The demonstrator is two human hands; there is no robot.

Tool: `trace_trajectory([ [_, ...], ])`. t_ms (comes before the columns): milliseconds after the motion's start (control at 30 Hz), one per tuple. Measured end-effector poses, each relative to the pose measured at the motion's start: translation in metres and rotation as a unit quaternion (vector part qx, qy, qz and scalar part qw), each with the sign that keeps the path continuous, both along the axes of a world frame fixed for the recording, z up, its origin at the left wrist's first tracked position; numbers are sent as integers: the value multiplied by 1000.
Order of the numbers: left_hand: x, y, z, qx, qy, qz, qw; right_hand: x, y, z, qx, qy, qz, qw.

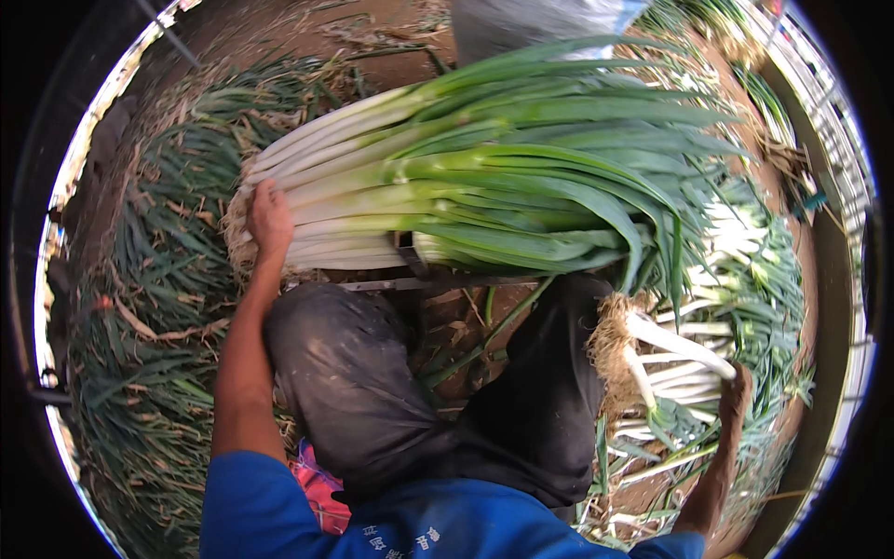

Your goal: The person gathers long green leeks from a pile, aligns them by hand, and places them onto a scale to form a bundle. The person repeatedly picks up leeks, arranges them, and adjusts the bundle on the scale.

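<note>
A big bunch of long green onions (372,179) lies across in front of me, white root ends to the left and green leaves fanning right. My left hand (270,219) is closed over the white stalks close to the roots; its fingertips are partly hidden among them. Beyond my right knee, my right hand (736,396) is closed round a thick green onion (680,345) whose shaggy roots point toward the knee. This one lies over a pile of loose green onions (684,382). Under the bunch, a metal bar (400,283) with a dark upright bracket (408,252) shows.
Heaps of cut green leaves and dry scraps (158,279) cover the ground at my left. A grey-white plastic sack (531,28) stands at the far side. More green onions (726,37) lie at the far right, near a pale low wall edge (829,177). Red patterned cloth (321,494) shows beside my left hip.
</note>
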State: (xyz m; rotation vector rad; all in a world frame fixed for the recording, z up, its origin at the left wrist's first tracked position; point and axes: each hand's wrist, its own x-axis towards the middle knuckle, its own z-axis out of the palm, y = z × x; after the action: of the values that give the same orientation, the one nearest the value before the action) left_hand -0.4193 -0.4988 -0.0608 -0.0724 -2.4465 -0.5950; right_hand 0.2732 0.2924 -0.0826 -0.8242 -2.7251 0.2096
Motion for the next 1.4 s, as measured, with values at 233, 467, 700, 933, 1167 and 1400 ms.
trace_trajectory([
  [233, 7, 24, 13, -26, 50, -1, 998, -117, -15, 178, 70, 20, 23, 997],
  [467, 10, 38, 19, -1, 103, -4, 995, -347, -193, 330, 127, 24, 198, 972],
  [700, 15, 33, 19, 29, 188, -8, 982, -576, -347, 325, 134, -22, 483, 865],
  [933, 17, 36, 24, 71, 184, -43, 980, -646, -428, 230, 126, -130, 552, 814],
  [1167, 26, 36, 26, 99, 153, -6, 983, -624, -432, 227, 123, -131, 549, 816],
  [1400, 8, 29, 37, -36, 157, -76, 984, -624, -417, 207, 115, -128, 526, 833],
])
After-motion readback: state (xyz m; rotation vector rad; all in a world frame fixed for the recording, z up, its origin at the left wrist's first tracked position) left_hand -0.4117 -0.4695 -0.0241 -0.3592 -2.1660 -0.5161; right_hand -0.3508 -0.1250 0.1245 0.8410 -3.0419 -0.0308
